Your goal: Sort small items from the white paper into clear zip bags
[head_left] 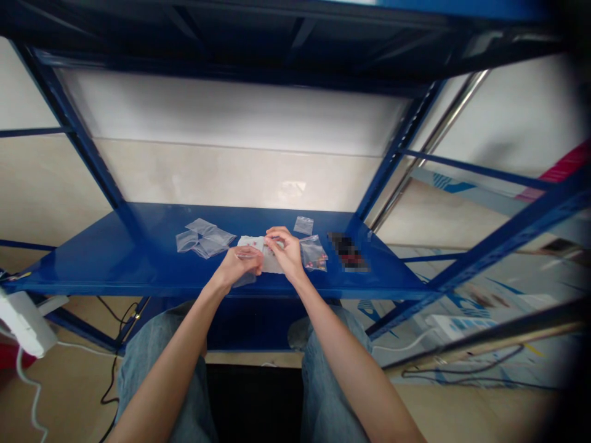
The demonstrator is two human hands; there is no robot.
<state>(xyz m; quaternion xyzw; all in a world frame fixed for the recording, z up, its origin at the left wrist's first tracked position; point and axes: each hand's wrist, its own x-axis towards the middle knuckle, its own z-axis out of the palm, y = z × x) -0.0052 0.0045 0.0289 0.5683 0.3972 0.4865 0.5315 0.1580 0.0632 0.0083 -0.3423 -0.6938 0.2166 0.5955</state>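
Observation:
My left hand (pixel 241 263) is closed at the left side of a white sheet (pixel 273 264), fingertips pressed together; whatever they pinch is too small to make out. My right hand (pixel 287 249) bends over the sheet from the right, thumb and fingers brought together, and what lies between them cannot be made out. Small reddish bits (pixel 255 244) show on the sheet. Below my left hand, part of a clear plastic bag (pixel 244 280) sticks out. Right of my right hand lies a clear zip bag (pixel 314 252) with small coloured pieces in its lower part.
Several flat clear zip bags (pixel 207 240) overlap on the left of the blue shelf (pixel 138 246). A smaller clear bag (pixel 303 225) lies behind my right hand. A dark, pixelated object (pixel 348 252) is farther right. Blue uprights (pixel 392 147) and an upper shelf (pixel 277 43) frame the space.

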